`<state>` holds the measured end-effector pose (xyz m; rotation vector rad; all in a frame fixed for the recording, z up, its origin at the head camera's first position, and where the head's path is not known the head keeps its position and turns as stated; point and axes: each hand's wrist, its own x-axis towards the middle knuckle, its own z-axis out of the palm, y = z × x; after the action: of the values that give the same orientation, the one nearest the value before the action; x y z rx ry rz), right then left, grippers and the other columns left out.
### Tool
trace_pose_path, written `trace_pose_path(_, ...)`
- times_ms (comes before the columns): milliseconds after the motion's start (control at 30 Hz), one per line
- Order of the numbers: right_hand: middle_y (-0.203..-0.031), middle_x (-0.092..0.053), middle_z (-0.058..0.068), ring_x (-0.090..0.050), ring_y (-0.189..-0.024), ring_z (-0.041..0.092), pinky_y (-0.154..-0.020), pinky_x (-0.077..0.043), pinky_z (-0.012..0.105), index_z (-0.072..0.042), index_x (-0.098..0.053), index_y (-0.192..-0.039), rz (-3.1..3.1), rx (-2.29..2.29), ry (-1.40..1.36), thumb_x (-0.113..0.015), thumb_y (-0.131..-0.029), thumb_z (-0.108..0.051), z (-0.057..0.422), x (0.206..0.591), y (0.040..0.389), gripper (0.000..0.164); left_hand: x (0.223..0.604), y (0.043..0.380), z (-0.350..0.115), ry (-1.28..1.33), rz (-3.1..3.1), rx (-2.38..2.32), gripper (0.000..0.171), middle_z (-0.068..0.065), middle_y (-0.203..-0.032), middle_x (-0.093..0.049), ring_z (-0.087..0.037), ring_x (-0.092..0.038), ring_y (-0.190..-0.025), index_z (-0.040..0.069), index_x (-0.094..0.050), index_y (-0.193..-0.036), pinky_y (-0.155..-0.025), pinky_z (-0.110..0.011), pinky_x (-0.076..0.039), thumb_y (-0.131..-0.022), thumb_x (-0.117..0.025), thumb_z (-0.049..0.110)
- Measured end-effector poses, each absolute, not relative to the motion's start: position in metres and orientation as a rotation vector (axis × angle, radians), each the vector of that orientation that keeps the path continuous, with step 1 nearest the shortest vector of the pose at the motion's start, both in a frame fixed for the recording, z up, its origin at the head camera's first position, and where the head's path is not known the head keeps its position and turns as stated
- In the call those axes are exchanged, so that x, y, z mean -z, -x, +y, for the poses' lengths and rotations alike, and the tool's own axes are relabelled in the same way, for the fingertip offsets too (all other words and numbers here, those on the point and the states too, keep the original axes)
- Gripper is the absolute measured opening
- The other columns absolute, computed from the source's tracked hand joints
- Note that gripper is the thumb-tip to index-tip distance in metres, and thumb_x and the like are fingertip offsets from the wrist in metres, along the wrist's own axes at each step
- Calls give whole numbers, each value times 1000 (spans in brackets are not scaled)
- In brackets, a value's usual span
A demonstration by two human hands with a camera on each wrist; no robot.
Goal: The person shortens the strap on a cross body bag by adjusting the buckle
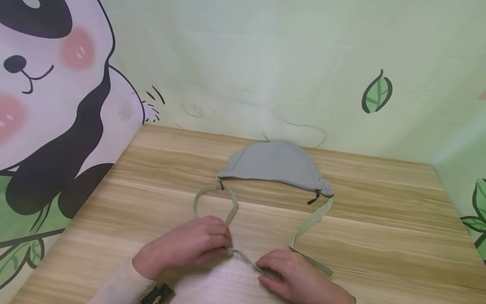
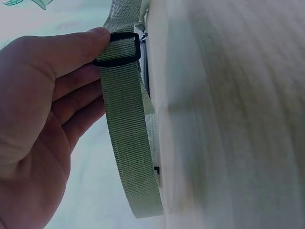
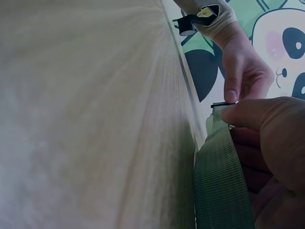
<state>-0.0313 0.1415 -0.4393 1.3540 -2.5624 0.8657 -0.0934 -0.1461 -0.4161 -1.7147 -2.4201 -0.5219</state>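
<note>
A grey waist bag [image 1: 273, 162] lies on the wooden table, its curved side toward the wall. A light green webbing strap [image 1: 313, 219] runs from both of its ends toward me. My left hand [image 1: 190, 242] pinches the strap at a black slider buckle [image 2: 119, 62], thumb at the buckle's edge and fingers behind the webbing. A short way to the right, my right hand [image 1: 296, 276] pinches the same strap between thumb and fingers. A short length of webbing stretches between the hands. On the left, the strap forms a loop below the bag's corner.
A black zip pull [image 1: 314, 197] hangs by the bag's right end. The wooden table [image 1: 379, 249] meets a pale green printed wall [image 1: 235, 63] at the back, with a panda picture [image 1: 91, 131] on the left. A black device [image 1: 158, 293] sits at my left wrist.
</note>
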Motion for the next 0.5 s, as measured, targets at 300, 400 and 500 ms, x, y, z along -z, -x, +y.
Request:
trace_pose_path(300,-95,-67,-11,-62,-90,1,-79,-51,17,-16,-68,-99,-2533,-953,-1312,-70,-85,-13,142,438,31,14,410,94,-145,1707,-2377,529,8,14,-97,-64,-5,-56,-100,20,-69,-95,-95,-23,-43,-88,-68,22)
trace_pose_path(400,-93,-68,-11,-63,-88,1,-78,-51,16,-17,-68,-96,-2511,-1040,-1298,-70,-84,-9,143,437,32,15,409,95,-145,1690,-2405,548,8,16,-95,-63,-3,-55,-98,21,-67,-96,-93,-21,-43,-89,-67,23)
trace_pose_path(500,-93,-69,-9,-64,-88,3,-78,-52,16,-17,-67,-97,-2506,-1092,-1279,-70,-85,-8,145,435,33,15,410,95,-144,1681,-2417,562,9,17,-95,-63,-1,-54,-97,21,-67,-98,-92,-21,-44,-89,-67,24)
